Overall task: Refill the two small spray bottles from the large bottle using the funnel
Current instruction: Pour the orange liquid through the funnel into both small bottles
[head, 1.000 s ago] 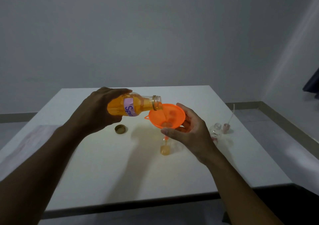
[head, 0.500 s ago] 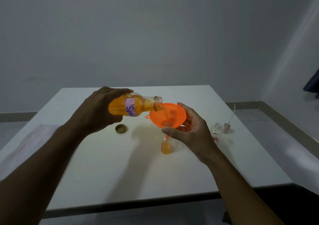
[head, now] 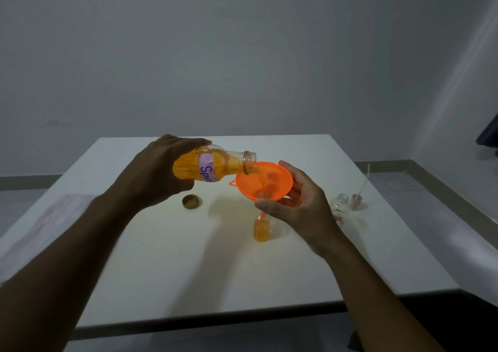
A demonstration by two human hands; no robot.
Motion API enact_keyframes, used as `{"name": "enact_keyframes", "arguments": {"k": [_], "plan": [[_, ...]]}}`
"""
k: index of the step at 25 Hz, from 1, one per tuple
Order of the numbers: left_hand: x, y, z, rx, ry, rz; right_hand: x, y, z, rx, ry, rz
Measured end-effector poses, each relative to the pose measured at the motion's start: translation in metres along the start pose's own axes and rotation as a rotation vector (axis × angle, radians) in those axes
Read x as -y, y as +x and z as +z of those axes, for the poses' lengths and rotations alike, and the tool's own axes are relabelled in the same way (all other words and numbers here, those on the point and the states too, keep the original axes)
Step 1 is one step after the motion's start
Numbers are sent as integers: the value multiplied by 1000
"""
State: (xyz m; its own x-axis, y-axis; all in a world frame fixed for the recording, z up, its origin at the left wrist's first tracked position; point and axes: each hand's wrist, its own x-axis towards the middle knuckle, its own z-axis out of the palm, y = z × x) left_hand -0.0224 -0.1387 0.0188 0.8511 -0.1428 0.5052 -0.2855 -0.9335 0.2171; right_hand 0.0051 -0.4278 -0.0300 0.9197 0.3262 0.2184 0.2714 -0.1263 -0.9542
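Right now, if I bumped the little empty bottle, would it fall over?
Probably. The little empty bottle shows no orange liquid, so it is likely very light. It stands upright and narrow, so a bump may tip it, and then it might roll.

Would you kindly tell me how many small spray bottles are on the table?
2: the orange-filled bottle stands under the funnel; the clear bottle stands just right of the right hand. None seems hidden.

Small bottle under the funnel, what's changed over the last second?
The orange liquid in the small bottle has risen a little. Nothing was taken hold of or let go. The left hand still tilts the large bottle over the funnel, which the right hand still holds. The cap and empty bottle stayed put.
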Motion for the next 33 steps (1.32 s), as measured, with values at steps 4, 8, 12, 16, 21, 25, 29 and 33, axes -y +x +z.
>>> {"name": "enact_keyframes", "arguments": {"k": [4, 8, 12, 16, 21, 25, 29, 33], "plan": [[0, 0, -1, 5, 2, 2, -1, 0, -1, 1, 12, 9], [-3, -1, -2, -13, -9, 15, -1, 0, -1, -2, 11, 11], [-2, -2, -1, -13, -8, 12, -1, 0, -1, -4, 13, 11], [-2, -2, -1, -13, -17, 15, 0, 0, -1, -11, 14, 10], [-4, -2, 3, -41, -65, 12, 4, 1, 0, -29, 13, -7], [-8, -7, 13, -77, -174, -32, 5, 5, 0, -31, -16, -10], [-11, -12, 22, -105, -281, -100, 8, 8, -1, -38, -26, -6], [-17, -14, 26, -131, -337, -138, 12, 10, -2, -52, -33, -2]]}}
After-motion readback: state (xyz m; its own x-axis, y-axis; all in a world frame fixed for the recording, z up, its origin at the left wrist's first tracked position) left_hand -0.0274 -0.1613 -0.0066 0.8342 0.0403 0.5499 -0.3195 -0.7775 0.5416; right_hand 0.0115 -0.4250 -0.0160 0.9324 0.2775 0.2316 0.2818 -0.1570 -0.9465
